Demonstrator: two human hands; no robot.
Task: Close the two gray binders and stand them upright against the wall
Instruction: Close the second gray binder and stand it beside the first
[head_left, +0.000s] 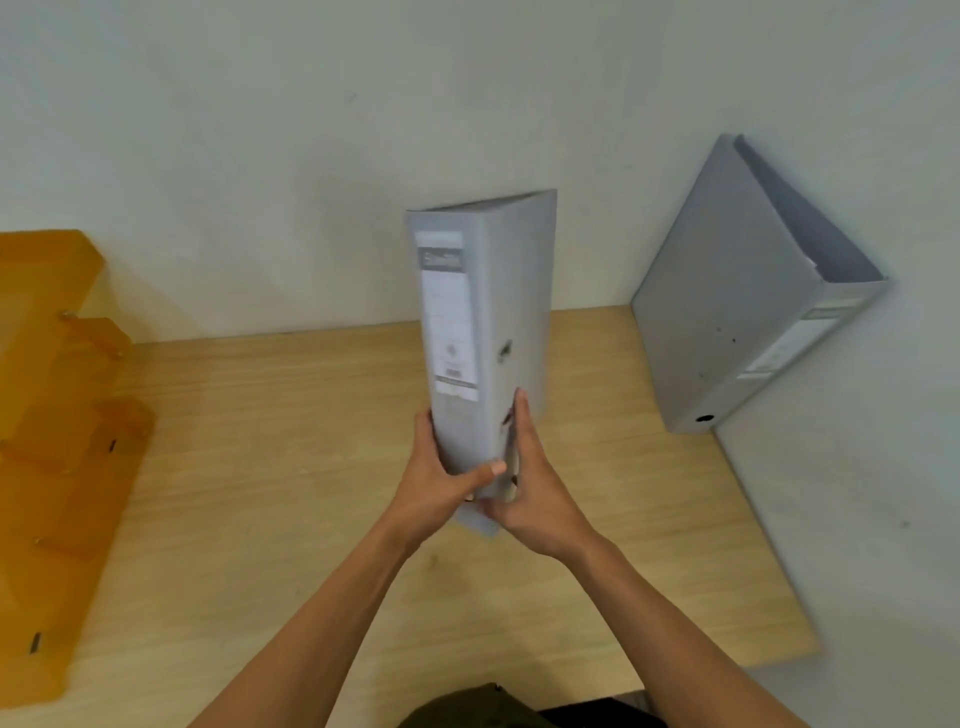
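A closed gray binder (488, 322) is held upright above the middle of the wooden table (291, 467), its labelled spine facing me. My left hand (441, 478) grips its lower left edge with the thumb across the spine. My right hand (530, 483) presses flat against its lower right cover. A second gray binder (727, 312) stands closed in the far right corner, leaning against the right wall (857, 467), spine toward me.
An orange translucent tiered tray (57, 441) sits along the table's left side. A pale wall (260, 156) runs behind the table. The table's right edge meets the side wall.
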